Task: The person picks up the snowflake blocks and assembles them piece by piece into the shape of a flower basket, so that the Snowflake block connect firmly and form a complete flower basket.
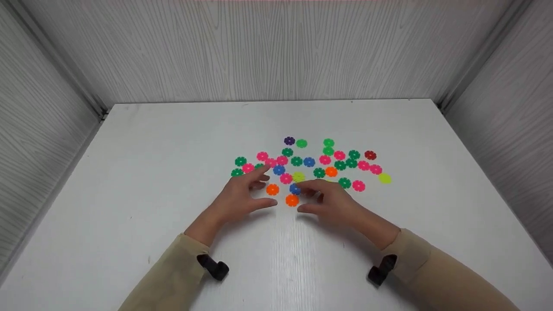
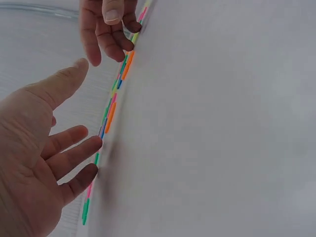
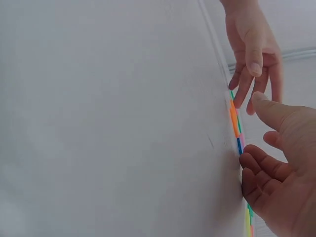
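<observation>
The head camera looks forward and down on the white tabletop [image 1: 173,142] from above. Each wrist camera sits close, rolled sideways, seemingly skimming the tabletop; both share the left hand [image 2: 32,150], right hand [image 3: 284,170] and edge-on snowflake discs [image 2: 111,118].

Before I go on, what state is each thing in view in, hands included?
Left hand: open, holding nothing.
Right hand: relaxed, fingers slightly bent, holding nothing.
Blue disc by right hand: flat, partly covered by fingers; contact unclear.
Orange discs: flat, apart from each other.
Purple disc: flat, fully visible.
Other discs: flat, scattered, some partly hidden.
Sleeves: down to the wrists.
Wrist cameras: worn at the cuffs.
</observation>
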Action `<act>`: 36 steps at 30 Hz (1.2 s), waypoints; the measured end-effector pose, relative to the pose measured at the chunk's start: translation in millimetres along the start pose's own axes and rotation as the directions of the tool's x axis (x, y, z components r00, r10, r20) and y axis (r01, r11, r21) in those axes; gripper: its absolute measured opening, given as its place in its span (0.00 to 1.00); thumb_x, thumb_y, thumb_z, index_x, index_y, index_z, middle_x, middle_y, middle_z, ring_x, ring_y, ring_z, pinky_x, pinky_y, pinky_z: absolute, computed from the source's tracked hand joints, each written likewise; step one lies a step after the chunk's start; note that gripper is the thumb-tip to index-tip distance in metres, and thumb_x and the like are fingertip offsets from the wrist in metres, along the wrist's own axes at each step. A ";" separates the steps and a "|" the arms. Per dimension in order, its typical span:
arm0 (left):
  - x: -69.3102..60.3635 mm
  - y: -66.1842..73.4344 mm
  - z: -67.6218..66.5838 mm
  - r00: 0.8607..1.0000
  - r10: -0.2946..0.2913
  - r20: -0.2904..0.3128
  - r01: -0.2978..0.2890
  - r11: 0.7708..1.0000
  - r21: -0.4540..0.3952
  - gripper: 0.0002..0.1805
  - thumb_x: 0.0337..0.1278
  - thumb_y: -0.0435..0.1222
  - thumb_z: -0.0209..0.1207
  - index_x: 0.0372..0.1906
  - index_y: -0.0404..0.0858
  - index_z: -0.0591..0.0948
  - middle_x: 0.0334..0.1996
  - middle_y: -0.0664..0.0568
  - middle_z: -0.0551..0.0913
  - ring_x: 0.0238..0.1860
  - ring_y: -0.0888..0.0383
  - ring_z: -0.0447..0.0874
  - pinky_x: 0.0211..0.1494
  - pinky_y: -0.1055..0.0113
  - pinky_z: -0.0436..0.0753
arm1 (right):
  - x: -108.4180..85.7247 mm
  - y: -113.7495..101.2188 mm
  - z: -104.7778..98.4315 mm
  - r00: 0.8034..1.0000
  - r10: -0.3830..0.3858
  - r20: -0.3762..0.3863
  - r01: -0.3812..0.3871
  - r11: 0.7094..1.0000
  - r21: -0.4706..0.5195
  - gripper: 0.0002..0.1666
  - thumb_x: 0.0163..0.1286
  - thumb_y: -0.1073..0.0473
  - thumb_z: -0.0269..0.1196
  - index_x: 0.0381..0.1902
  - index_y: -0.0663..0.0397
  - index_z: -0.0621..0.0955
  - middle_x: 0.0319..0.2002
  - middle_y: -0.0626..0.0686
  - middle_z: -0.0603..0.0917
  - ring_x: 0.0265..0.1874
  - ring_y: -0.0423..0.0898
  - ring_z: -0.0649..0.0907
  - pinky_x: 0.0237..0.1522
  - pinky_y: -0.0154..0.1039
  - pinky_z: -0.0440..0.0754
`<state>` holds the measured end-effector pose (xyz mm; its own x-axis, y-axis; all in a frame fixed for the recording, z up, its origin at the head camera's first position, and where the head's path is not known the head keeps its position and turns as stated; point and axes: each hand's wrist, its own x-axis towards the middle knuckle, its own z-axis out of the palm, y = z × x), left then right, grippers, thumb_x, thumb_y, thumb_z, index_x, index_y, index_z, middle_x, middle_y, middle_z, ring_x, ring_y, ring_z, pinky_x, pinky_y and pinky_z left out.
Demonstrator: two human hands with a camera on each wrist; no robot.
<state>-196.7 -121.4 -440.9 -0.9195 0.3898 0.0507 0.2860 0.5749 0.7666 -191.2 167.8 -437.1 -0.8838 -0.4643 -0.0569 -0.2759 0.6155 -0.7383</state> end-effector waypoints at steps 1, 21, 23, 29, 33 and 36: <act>1.3 -2.3 1.2 1.000 -0.004 -0.006 0.004 1.000 -0.022 0.50 0.56 0.51 0.78 0.82 0.50 0.68 0.65 0.53 0.83 0.65 0.55 0.82 0.65 0.56 0.83 | 1.6 0.8 1.2 1.000 -0.009 0.005 0.009 1.000 0.004 0.37 0.64 0.48 0.79 0.71 0.40 0.81 0.56 0.42 0.85 0.55 0.44 0.82 0.56 0.43 0.86; 2.6 -18.1 13.1 0.998 -0.055 0.003 0.055 0.998 0.034 0.31 0.63 0.49 0.73 0.70 0.53 0.82 0.67 0.56 0.77 0.73 0.52 0.69 0.77 0.47 0.70 | 9.4 10.2 20.9 1.000 -0.001 -0.026 -0.002 0.994 -0.109 0.31 0.64 0.46 0.78 0.66 0.26 0.84 0.53 0.38 0.79 0.55 0.42 0.79 0.52 0.38 0.85; 3.2 -18.4 13.1 0.999 -0.041 0.005 0.041 0.998 0.050 0.30 0.64 0.48 0.73 0.70 0.53 0.82 0.66 0.56 0.77 0.73 0.52 0.69 0.76 0.47 0.71 | 10.2 9.6 21.2 1.000 0.001 -0.029 -0.004 0.994 -0.112 0.31 0.65 0.46 0.78 0.65 0.25 0.84 0.53 0.38 0.79 0.55 0.42 0.79 0.53 0.39 0.85; 5.9 -19.1 13.7 1.000 0.018 0.016 -0.019 0.996 0.092 0.28 0.67 0.47 0.71 0.70 0.48 0.82 0.63 0.54 0.77 0.69 0.53 0.71 0.73 0.52 0.76 | 12.0 9.9 20.8 0.999 0.009 -0.040 -0.014 0.993 -0.118 0.27 0.65 0.46 0.78 0.62 0.24 0.85 0.53 0.39 0.79 0.55 0.42 0.79 0.52 0.40 0.86; 8.1 -20.4 14.2 0.998 0.060 0.025 -0.063 0.991 0.118 0.25 0.68 0.46 0.70 0.67 0.45 0.84 0.61 0.53 0.77 0.66 0.54 0.72 0.70 0.55 0.78 | 12.7 11.2 20.5 0.999 -0.003 -0.040 -0.002 0.994 -0.111 0.24 0.67 0.46 0.76 0.60 0.25 0.86 0.52 0.39 0.79 0.54 0.42 0.79 0.50 0.39 0.86; 9.7 -21.2 14.9 0.997 0.072 0.026 -0.075 0.989 0.127 0.22 0.68 0.45 0.71 0.64 0.46 0.86 0.60 0.54 0.77 0.65 0.55 0.73 0.69 0.57 0.78 | 13.4 11.7 20.4 0.999 -0.011 -0.038 0.007 0.994 -0.106 0.23 0.67 0.47 0.76 0.59 0.25 0.87 0.51 0.39 0.79 0.53 0.42 0.79 0.49 0.39 0.86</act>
<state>-207.7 -119.0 -466.3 -0.8891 0.4489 0.0895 0.3863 0.6308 0.6730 -198.6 155.8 -460.2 -0.8945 -0.4465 -0.0238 -0.3200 0.6763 -0.6635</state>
